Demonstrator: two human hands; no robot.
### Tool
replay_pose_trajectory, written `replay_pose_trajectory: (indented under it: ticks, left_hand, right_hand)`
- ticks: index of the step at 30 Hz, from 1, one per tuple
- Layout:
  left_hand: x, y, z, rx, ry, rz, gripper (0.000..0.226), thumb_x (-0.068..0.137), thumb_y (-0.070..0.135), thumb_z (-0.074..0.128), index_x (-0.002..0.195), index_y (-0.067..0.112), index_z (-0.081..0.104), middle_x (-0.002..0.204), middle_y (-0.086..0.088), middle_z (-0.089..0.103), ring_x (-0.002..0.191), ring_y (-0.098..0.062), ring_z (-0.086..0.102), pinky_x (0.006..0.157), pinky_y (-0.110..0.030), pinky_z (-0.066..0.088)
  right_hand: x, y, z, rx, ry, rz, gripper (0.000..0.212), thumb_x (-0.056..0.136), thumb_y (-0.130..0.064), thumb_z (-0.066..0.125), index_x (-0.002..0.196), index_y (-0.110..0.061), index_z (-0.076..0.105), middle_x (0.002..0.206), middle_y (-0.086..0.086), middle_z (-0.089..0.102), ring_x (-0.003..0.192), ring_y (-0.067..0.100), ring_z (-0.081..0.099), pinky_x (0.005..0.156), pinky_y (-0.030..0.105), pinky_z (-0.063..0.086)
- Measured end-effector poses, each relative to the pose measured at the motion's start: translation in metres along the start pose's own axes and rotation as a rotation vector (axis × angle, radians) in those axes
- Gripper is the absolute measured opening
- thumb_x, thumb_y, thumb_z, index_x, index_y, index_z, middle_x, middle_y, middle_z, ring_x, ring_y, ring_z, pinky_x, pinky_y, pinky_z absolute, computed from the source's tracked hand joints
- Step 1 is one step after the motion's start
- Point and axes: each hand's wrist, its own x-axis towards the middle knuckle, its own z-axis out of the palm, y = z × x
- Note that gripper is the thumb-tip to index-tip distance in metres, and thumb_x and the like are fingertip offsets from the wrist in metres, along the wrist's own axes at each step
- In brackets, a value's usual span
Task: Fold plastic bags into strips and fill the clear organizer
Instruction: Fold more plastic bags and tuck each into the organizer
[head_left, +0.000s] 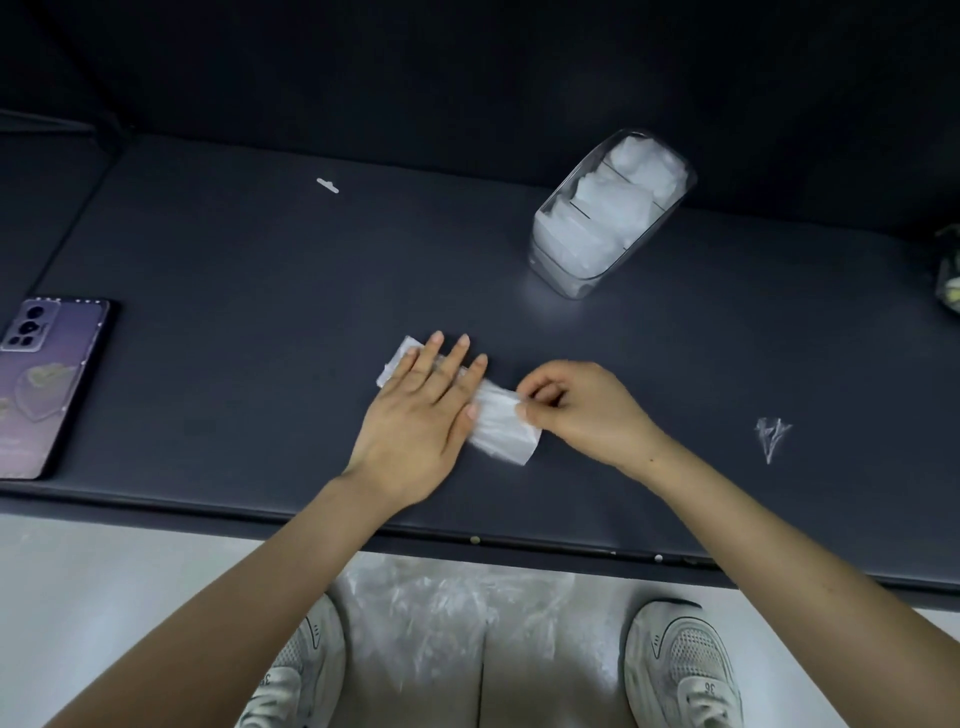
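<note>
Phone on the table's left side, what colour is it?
The phone is purple, with a pale heart shape on it; seen in the head view.

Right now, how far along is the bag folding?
Done: the clear organizer already holds several folded bags and looks nearly full. In hand: the left hand presses a half-folded bag flat on the table while the right hand pinches its end. Left: finish this strip, slot it in; more loose plastic lies below the table edge.

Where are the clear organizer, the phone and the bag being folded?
clear organizer (571, 283): head view, near clear wall.
phone (47, 384): head view, middle of its back.
plastic bag (501, 431): head view, its uncovered near end.
</note>
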Motion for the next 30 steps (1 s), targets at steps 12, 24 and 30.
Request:
replay_pose_trajectory:
  ticks: [12,24,30]
  left_hand:
    - [0.004,-0.007,-0.001,0.048,0.034,-0.036,0.052,0.102,0.031,0.022,0.140,0.002,0.045,0.146,-0.013,0.045,0.138,-0.032,0.037,0.115,-0.041,0.015]
    - [0.006,-0.035,-0.001,0.114,-0.057,-0.037,0.053,0.104,0.034,0.012,0.149,0.008,0.022,0.157,-0.002,0.023,0.147,-0.025,0.017,0.118,-0.047,0.004]
    - [0.005,-0.032,0.000,0.116,-0.068,-0.057,0.055,0.103,0.034,0.012,0.148,0.006,0.026,0.156,-0.003,0.026,0.146,-0.028,0.020,0.118,-0.047,0.000]
  right_hand:
    - [-0.010,0.032,0.062,-0.645,0.261,-0.424,0.053,0.100,-0.032,0.025,0.142,-0.004,0.042,0.150,0.011,0.039,0.141,0.027,0.034,0.113,0.049,0.021]
    - [-0.034,0.065,0.040,-0.750,0.173,-0.308,0.064,0.102,-0.051,0.003,0.151,-0.012,0.020,0.158,0.004,0.023,0.148,0.022,0.015,0.114,0.052,0.009]
    - [-0.034,0.049,0.036,-0.494,0.603,-0.204,0.055,0.095,-0.051,0.036,0.098,-0.009,0.072,0.109,0.009,0.066,0.098,0.032,0.062,0.085,0.038,0.038]
